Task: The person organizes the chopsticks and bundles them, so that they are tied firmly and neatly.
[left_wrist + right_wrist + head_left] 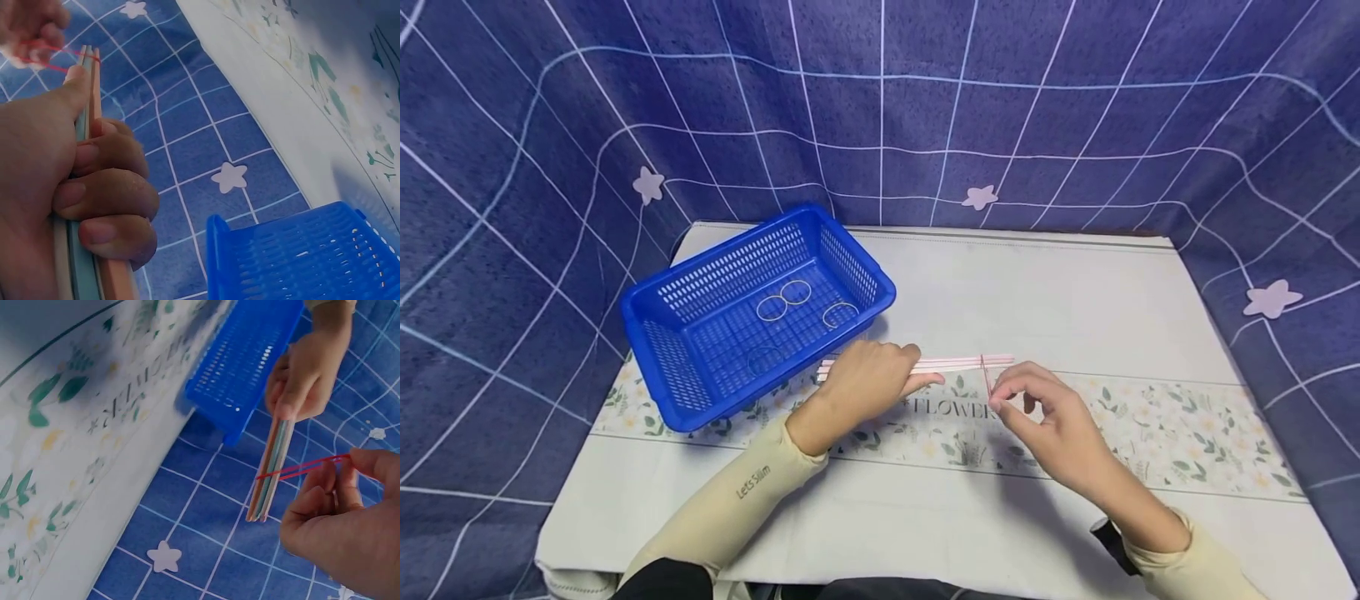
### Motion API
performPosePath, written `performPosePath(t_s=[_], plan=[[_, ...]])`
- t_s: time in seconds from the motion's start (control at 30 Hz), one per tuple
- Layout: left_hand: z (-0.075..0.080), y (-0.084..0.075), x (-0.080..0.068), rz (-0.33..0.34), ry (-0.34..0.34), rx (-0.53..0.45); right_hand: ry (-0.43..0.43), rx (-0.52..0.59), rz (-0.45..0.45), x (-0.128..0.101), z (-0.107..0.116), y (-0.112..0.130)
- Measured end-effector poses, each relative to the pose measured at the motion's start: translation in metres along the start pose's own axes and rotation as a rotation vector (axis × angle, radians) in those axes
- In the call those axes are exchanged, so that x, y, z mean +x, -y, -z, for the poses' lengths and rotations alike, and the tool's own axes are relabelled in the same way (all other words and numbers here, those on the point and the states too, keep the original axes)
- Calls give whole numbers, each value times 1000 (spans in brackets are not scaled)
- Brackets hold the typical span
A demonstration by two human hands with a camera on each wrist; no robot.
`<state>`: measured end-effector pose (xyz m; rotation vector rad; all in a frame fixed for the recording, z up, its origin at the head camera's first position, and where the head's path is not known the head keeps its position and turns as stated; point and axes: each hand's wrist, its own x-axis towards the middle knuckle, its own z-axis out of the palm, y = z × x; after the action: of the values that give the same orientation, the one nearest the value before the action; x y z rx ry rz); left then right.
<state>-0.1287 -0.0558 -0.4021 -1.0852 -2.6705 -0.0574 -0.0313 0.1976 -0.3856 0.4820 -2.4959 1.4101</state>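
Floral-banded table, gridded drape; blue basket holds yellowish loops. Your left hand curls round sticks; your right hand pinches red band.

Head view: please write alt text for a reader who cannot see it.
A left hand grips thin pale sticks, while a right hand pinches a taut red band looped around them. Beyond the left hand, a blue basket holding rings sits on a white, flower-patterned table.
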Motion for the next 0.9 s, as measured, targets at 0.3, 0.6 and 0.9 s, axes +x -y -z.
performPosePath(t_s=[0.3,0.6,0.9], plan=[[3,6,5,91,-9,8,90,10,16,-13,-9,1],[6,8,6,122,-50,21,147,-112,-189,-6,-12,-14],[5,4,6,135,-28,-2,195,-354,-127,-6,-18,-10]])
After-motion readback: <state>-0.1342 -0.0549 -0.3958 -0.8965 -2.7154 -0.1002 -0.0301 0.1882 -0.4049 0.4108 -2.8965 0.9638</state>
